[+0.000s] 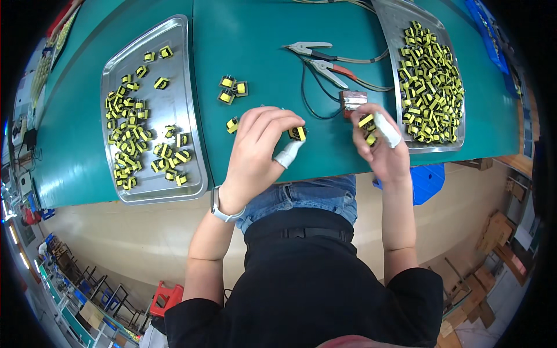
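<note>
Between the thumb and fingers of my left hand [255, 151] is a small yellow-and-black transformer [297, 133]. White tape or a finger cot covers that thumb. My right hand [382, 145], near the test fixture [353, 101], holds two more transformers [366, 121], one above the other; its thumb side is partly blurred and a white cover wraps one finger. The fixture is a small reddish-brown block with a metal top, wired by dark leads. Just left of my left hand lies a single transformer [232, 124]. Farther up, a little cluster of transformers [227, 96] sits on the green table.
A metal tray [191, 145] on the left carries scattered transformers. Another metal tray [397, 87] on the right is heaped with them. Two clip-ended leads [328, 72] with cables lie beyond the fixture. A blue bin [428, 182] stands below the table's front edge.
</note>
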`<state>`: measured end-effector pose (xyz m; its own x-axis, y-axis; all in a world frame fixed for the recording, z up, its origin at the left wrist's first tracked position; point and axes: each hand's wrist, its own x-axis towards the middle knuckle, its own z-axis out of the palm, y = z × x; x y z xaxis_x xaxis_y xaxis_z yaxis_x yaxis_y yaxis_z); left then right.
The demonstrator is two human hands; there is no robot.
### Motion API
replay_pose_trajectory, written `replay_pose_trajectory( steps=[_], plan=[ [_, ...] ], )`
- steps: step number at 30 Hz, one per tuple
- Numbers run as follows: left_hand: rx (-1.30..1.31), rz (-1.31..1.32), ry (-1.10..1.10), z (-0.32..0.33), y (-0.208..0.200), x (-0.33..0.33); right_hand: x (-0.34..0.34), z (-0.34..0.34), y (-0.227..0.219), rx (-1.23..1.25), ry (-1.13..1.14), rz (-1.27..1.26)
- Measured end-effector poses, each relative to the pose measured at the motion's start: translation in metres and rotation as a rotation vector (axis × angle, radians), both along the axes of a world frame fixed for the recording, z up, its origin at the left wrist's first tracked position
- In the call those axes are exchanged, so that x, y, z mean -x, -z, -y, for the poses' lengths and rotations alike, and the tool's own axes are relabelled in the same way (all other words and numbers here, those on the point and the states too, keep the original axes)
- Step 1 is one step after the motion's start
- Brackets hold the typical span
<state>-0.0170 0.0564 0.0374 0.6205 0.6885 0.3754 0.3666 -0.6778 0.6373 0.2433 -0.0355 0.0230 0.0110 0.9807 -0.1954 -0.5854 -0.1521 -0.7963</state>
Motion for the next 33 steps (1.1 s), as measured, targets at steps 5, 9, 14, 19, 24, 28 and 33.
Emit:
replay_pose_trajectory(
  steps=[5,9,14,19,24,28,33],
  plan=[
    [0.171,0.334,0.033,0.012,-0.006,-0.016,0.034,-0.006,0.003,0.061,-0.177,-0.269],
    [0.261,0.453,0.106,0.019,0.001,-0.026,0.054,-0.009,0.000,0.175,-0.235,-0.349],
    [0.188,0.384,0.097,0.019,-0.002,-0.025,0.050,-0.007,0.012,0.118,-0.201,-0.414],
    [-0.096,-0.070,-0.170,0.014,-0.002,-0.013,0.026,-0.016,-0.017,0.234,0.075,0.514],
    [-0.080,-0.306,-0.306,0.011,0.014,-0.008,-0.005,-0.027,-0.011,0.280,0.351,1.078],
    [-0.094,-0.344,-0.344,0.010,0.019,-0.010,-0.012,-0.032,-0.015,0.315,0.299,1.041],
    [-0.109,-0.309,-0.349,0.007,0.019,-0.012,-0.014,-0.031,-0.019,0.375,0.241,1.004]
  ],
)
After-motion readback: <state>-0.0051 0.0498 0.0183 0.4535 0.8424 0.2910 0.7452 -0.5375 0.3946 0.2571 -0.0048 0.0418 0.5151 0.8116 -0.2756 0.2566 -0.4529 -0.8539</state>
